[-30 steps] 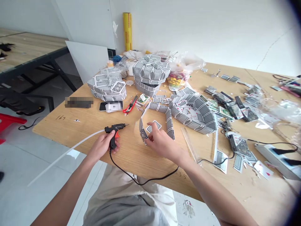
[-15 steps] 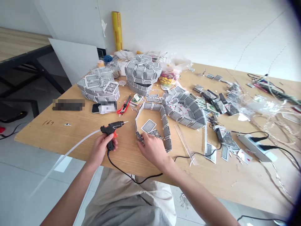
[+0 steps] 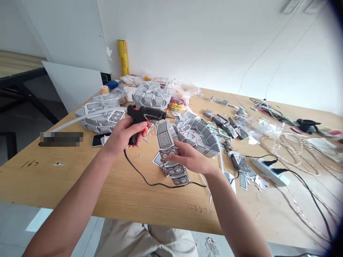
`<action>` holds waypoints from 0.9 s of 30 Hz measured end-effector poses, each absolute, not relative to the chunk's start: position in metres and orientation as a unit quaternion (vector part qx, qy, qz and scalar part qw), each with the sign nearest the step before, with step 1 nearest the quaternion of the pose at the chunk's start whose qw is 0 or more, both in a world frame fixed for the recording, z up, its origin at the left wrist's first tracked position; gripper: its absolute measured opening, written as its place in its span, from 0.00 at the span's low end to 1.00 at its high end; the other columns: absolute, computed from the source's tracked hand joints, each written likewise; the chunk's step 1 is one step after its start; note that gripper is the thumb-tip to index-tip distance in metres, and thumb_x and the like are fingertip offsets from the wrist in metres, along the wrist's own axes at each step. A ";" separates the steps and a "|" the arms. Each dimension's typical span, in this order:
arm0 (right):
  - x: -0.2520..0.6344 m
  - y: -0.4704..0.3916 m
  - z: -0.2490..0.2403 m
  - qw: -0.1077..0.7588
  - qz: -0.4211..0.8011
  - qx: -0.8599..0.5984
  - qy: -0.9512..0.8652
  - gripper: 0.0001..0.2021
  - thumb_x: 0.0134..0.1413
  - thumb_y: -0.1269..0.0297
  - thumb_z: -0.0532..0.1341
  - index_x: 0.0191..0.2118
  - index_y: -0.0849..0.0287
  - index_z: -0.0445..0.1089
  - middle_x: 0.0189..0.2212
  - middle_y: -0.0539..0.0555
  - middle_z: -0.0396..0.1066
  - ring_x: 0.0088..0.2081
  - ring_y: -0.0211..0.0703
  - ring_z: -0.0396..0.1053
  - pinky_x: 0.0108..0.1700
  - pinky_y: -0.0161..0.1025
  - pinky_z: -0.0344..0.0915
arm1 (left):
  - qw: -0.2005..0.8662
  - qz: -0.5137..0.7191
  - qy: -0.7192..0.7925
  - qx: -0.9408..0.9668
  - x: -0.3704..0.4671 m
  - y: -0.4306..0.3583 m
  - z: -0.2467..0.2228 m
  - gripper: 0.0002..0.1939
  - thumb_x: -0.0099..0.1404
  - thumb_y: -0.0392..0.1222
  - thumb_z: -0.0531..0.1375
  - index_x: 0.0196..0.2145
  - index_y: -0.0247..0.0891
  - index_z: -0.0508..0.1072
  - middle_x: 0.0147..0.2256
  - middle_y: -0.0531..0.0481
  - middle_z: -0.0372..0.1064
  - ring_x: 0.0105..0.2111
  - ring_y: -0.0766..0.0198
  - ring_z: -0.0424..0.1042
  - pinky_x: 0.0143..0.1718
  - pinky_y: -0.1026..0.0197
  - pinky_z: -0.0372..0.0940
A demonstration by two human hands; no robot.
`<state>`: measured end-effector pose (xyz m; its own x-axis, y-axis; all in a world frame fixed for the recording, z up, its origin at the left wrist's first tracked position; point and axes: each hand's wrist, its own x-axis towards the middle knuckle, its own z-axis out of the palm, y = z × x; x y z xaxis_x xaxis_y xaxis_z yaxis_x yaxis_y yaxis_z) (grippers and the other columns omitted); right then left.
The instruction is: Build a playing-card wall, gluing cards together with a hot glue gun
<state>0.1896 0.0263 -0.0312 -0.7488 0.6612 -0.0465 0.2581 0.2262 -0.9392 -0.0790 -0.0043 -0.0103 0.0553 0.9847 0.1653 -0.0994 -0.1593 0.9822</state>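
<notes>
While the left hand (image 3: 121,136) grips one glue gun (image 3: 148,113) — the right (image 3: 190,157) pinches one card-band (image 3: 164,135).

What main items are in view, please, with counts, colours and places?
glue gun: one, black, centre
glue stick: one, white, gun's rear
card strip: one, grey, centre
open box: one, grey, behind strip, right
other boxes: two, grey, back left
roll: one, yellow, far back
card packs: several, dark, right
power strip: one, white, right
tables: two, tan, front and far left
left fingers: one hand's, bare, on gun
right fingers: one hand's, bare, on strip
</notes>
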 end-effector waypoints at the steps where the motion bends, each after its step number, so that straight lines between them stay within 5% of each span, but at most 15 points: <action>1: 0.190 0.032 -0.027 0.183 0.592 -0.269 -0.738 0.15 0.64 0.56 0.67 0.52 0.59 0.73 0.43 0.55 0.79 0.43 0.44 0.74 0.46 0.41 0.71 | 0.494 0.527 0.424 0.546 -0.077 0.004 -0.001 0.16 0.68 0.52 0.66 0.38 0.34 0.78 0.24 0.54 0.70 0.17 0.69 0.66 0.16 0.66 0.60; 6: 0.192 0.050 -0.013 0.160 0.689 -0.212 -0.675 0.18 0.63 0.61 0.70 0.56 0.60 0.75 0.50 0.57 0.79 0.50 0.46 0.76 0.56 0.44 0.72 | 0.431 0.465 0.482 0.605 -0.077 0.024 0.020 0.18 0.69 0.53 0.66 0.31 0.36 0.74 0.20 0.54 0.68 0.15 0.69 0.66 0.15 0.66 0.58; 14: 0.192 0.052 -0.026 0.205 0.780 -0.275 -0.523 0.19 0.62 0.60 0.69 0.57 0.52 0.71 0.40 0.53 0.81 0.39 0.50 0.82 0.42 0.46 0.79 | 0.446 0.452 0.470 0.613 -0.095 0.023 0.010 0.24 0.73 0.61 0.63 0.41 0.33 0.78 0.19 0.52 0.68 0.18 0.68 0.66 0.18 0.65 0.60; 19: 0.190 0.053 -0.029 0.241 0.793 -0.288 -0.480 0.13 0.63 0.53 0.70 0.44 0.55 0.73 0.33 0.52 0.79 0.30 0.46 0.80 0.33 0.41 0.79 | 0.468 0.460 0.444 0.610 -0.094 0.028 0.010 0.19 0.73 0.57 0.65 0.42 0.35 0.79 0.21 0.52 0.69 0.19 0.68 0.66 0.19 0.65 0.62; 27: 0.196 0.061 -0.028 0.208 0.808 -0.259 -0.487 0.31 0.69 0.31 0.54 0.44 0.59 0.75 0.34 0.57 0.81 0.29 0.45 0.79 0.31 0.40 0.76 | 0.462 0.420 0.460 0.631 -0.090 0.038 0.010 0.22 0.72 0.61 0.64 0.36 0.37 0.78 0.20 0.53 0.65 0.18 0.67 0.64 0.19 0.63 0.63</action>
<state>0.1960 0.0606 -0.0281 -0.7793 0.5884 -0.2156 -0.0846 -0.4397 -0.8942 -0.0896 0.0376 0.0103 0.2236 0.9690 0.1052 0.1929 -0.1498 0.9697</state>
